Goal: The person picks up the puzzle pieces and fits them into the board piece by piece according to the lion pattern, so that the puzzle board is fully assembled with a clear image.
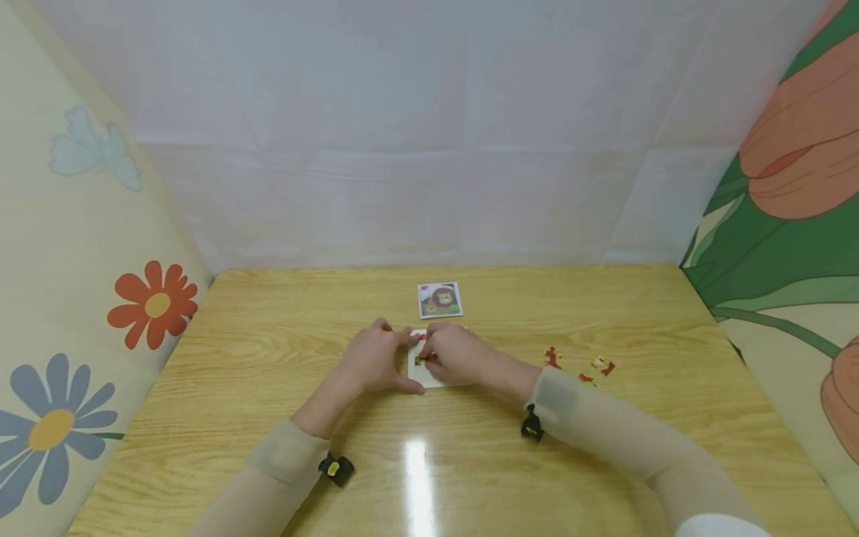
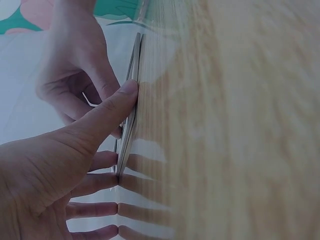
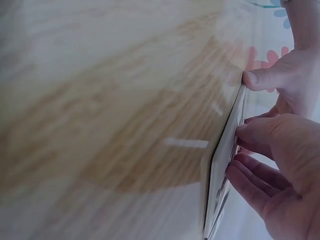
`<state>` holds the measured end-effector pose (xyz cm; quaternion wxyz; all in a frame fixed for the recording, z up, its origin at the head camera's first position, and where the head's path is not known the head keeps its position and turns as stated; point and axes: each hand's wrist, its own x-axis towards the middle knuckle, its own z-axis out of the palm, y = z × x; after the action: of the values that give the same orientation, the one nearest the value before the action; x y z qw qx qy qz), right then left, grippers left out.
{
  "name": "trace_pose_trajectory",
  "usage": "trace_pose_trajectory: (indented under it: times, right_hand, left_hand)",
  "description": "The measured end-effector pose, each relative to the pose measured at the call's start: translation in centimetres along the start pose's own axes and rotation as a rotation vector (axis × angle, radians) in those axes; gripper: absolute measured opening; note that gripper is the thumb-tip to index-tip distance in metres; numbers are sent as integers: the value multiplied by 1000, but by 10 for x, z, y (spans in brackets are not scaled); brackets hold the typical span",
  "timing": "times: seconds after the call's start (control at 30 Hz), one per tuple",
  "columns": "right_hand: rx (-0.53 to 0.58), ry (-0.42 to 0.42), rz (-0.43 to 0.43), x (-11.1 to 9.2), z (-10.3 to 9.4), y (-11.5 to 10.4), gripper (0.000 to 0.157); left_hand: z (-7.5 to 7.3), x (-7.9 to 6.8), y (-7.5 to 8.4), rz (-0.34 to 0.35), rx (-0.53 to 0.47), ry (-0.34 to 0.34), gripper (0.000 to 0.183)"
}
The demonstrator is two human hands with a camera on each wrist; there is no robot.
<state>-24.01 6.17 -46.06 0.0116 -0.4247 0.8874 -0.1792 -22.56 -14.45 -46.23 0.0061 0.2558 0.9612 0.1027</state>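
From the head view, the left hand (image 1: pixel 380 359) frames the white board (image 1: pixel 432 379) with spread thumb and fingers — braced, I'd judge, against sliding. The right hand (image 1: pixel 463 352) bends curled fingers over it; the lion card (image 1: pixel 440 300) lies just beyond, likely for easy viewing, loose pieces (image 1: pixel 552 357) to the right. The left wrist view shows the left thumb on the board's edge, fingers straight. In the right wrist view, right fingertips touch the board — whether they pinch anything, I can't tell.

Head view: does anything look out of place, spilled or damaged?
Nothing looks spilled or damaged. The only untidy spot is the loose puzzle pieces: they lie scattered on the table to the right of the right hand, apart from the white board.
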Motion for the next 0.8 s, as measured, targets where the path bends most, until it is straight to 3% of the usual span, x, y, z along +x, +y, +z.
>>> trace_pose_trajectory:
  times: [0.37,0.47,0.6,0.8]
  right_hand:
    - [-19,-55,10,1,-3,2,21]
    - [-9,-66,50,-2,-7,4,21]
    - [-25,-45,122,-6,-18,13,19]
    - [-29,-4,162,-19,-47,35,22]
  left_hand:
    - [-1,1,1,-1,11,-24,101]
    - [-1,1,2,-3,11,-27,101]
    - [-1,1,2,-12,14,-34,99]
    - [-2,1,2,-25,26,-46,99]
